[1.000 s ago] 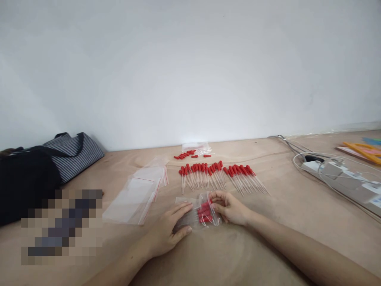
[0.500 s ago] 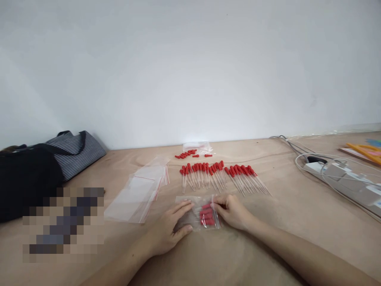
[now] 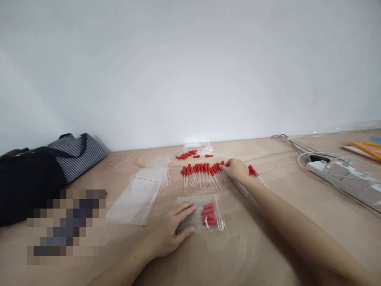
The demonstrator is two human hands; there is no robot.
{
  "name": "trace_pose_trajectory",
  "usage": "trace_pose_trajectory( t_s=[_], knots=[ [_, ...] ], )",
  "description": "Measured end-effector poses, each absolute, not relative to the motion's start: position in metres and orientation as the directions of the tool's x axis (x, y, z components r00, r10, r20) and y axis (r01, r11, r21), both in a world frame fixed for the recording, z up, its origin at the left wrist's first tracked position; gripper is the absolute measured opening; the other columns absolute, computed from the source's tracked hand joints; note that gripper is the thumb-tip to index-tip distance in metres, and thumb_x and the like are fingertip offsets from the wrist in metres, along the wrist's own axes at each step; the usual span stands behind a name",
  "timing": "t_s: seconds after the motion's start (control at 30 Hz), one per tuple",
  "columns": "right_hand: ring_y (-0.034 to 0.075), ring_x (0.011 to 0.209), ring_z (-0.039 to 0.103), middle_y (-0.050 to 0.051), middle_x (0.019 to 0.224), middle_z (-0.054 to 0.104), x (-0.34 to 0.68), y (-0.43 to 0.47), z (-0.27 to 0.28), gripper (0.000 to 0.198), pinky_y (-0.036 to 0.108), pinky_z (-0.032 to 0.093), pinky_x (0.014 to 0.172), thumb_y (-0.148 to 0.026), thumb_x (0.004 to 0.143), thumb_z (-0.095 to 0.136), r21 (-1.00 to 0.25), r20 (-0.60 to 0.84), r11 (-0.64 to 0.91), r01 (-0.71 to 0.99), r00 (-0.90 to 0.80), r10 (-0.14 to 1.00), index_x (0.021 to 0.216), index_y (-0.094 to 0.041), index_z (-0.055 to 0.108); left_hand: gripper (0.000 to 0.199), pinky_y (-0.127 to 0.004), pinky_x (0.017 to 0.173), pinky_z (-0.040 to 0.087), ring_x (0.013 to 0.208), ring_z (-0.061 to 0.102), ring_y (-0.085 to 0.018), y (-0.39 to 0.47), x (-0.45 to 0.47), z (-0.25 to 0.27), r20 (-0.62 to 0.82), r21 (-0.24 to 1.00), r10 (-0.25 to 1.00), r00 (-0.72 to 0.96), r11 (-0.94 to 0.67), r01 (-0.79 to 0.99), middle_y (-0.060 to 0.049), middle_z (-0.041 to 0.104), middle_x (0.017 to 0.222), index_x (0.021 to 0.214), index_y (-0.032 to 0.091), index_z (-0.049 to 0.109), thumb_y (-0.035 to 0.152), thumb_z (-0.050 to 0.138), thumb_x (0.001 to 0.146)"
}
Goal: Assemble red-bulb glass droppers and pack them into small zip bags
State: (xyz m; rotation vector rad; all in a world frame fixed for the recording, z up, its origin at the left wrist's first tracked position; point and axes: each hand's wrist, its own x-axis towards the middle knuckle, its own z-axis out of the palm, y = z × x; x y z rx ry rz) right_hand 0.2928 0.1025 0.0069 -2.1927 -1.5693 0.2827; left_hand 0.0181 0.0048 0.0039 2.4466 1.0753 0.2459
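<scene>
Head view: the left hand (image 3: 174, 230), fingers spread, rests on the clear bag (image 3: 219, 212) near the person, apparently steadying it flat, red-bulbed droppers (image 3: 208, 213) inside. The right hand (image 3: 236, 171), fingers bent, is at the loose droppers (image 3: 204, 168) beyond, laid bulb-away, presumably for access; whether it grips any cannot be told.
</scene>
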Motion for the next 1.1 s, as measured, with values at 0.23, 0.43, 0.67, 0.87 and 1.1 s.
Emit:
trace_pose_trajectory(
  t_s=[0.23,0.43,0.67,0.87,1.1],
  knots=[
    [0.025,0.079,0.06,0.015,0.085,0.064,0.277,0.123,0.004,0.022,0.03,0.042,0.06,-0.031,0.064,0.059,-0.445,-0.001,-0.332,0.832,0.371,0.929,0.079,-0.015,0.061,0.047,-0.044,0.1,0.029,0.123,0.033,-0.023,0.004,0.019,0.005,-0.035,0.451,0.73,0.683,-0.598,0.663,-0.005,0.036,0.135,0.127,0.024,0.038,0.034,0.045,0.082],
    [0.021,0.064,0.06,0.013,0.067,0.062,0.288,0.112,0.023,0.021,0.028,0.041,0.054,-0.029,0.076,0.046,-0.569,0.02,-0.198,0.798,0.254,0.967,0.066,-0.012,0.055,0.046,-0.043,0.1,0.03,0.122,0.034,-0.023,0.005,0.019,0.004,-0.019,0.453,0.725,0.688,-0.607,0.653,-0.004,0.037,0.134,0.127,0.025,0.038,0.034,0.046,0.082],
    [0.011,0.046,0.05,-0.005,0.058,0.051,0.306,0.043,-0.002,0.036,0.023,0.041,0.046,-0.04,0.081,0.041,-0.933,0.255,0.206,0.294,0.139,0.957,0.109,-0.018,0.033,0.046,-0.044,0.1,0.03,0.121,0.035,-0.023,0.006,0.016,-0.001,0.0,0.461,0.729,0.685,-0.608,0.647,-0.004,0.037,0.134,0.127,0.027,0.038,0.036,0.045,0.082],
    [0.012,0.053,0.054,-0.004,0.063,0.05,0.291,0.006,-0.029,0.039,0.027,0.047,0.05,-0.046,0.076,0.05,-0.972,0.233,0.234,0.025,0.257,0.938,0.102,-0.02,0.038,0.045,-0.044,0.099,0.031,0.12,0.036,-0.023,0.009,0.012,-0.01,0.033,0.499,0.727,0.685,-0.606,0.619,-0.003,0.037,0.134,0.126,0.029,0.038,0.038,0.045,0.082],
    [0.015,0.059,0.059,-0.003,0.065,0.052,0.28,0.005,-0.039,0.04,0.031,0.051,0.055,-0.051,0.067,0.058,-0.969,0.085,0.169,-0.181,0.397,0.914,0.086,-0.023,0.037,0.045,-0.044,0.099,0.03,0.12,0.036,-0.023,0.01,0.011,-0.011,0.042,0.504,0.726,0.686,-0.608,0.613,-0.003,0.037,0.134,0.126,0.03,0.038,0.038,0.046,0.082]
  ],
)
